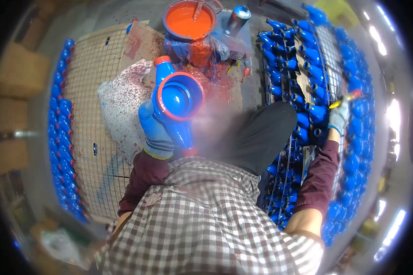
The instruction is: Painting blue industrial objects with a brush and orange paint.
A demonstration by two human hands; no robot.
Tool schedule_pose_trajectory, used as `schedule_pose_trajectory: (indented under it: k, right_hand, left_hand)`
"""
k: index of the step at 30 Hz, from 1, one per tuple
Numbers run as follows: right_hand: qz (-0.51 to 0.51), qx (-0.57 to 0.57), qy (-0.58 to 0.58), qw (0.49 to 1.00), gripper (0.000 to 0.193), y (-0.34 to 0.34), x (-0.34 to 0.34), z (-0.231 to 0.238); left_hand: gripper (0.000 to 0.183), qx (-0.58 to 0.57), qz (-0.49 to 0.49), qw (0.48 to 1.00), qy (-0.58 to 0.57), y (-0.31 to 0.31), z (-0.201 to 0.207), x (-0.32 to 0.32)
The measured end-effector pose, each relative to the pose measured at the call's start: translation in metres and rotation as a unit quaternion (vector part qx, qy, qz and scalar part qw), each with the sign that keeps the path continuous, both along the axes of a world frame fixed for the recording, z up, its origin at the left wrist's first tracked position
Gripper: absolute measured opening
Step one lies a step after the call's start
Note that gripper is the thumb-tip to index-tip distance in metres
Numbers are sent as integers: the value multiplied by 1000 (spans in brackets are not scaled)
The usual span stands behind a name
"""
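Note:
My left hand (pixel 153 123), in a blue-coated knit glove, is wrapped round a blue pipe fitting (pixel 176 94). This fitting has a wide, cup-shaped middle that faces up and a pipe end on each side. Red paint covers its round rim and both pipe ends. Far to the right, my right hand (pixel 339 114), in a pale knit glove, is closed on a small red-and-yellow tool (pixel 348 98) whose kind is blurred. It is over the rows of blue fittings (pixel 316 112) beside a wire rack.
A pot of orange-red paint (pixel 190 20) with a stirring stick stands ahead on a paint-covered support. Beside it is a spray can (pixel 238 20). On the left, red-ended blue fittings (pixel 62 133) line a wire mesh rack (pixel 94 101). A speckled sheet (pixel 124 101) lies near my left hand.

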State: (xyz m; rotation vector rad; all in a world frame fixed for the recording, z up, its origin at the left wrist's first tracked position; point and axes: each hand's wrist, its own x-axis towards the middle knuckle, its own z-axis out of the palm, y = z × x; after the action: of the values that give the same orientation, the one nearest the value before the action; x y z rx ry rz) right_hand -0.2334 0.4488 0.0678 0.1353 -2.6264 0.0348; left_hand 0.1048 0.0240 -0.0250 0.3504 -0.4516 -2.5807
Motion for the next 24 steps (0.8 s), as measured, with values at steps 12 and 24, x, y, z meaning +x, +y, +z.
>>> schedule_pose_trajectory:
  k: [12, 24]
  right_hand:
    - [387, -403, -94, 824, 32, -137, 168, 38]
    - [504, -485, -238, 674, 15, -234, 218, 58]
  left_hand:
    - [83, 101, -125, 987, -27, 20, 27, -25]
    - [78, 96, -106, 989, 28, -9, 22, -17]
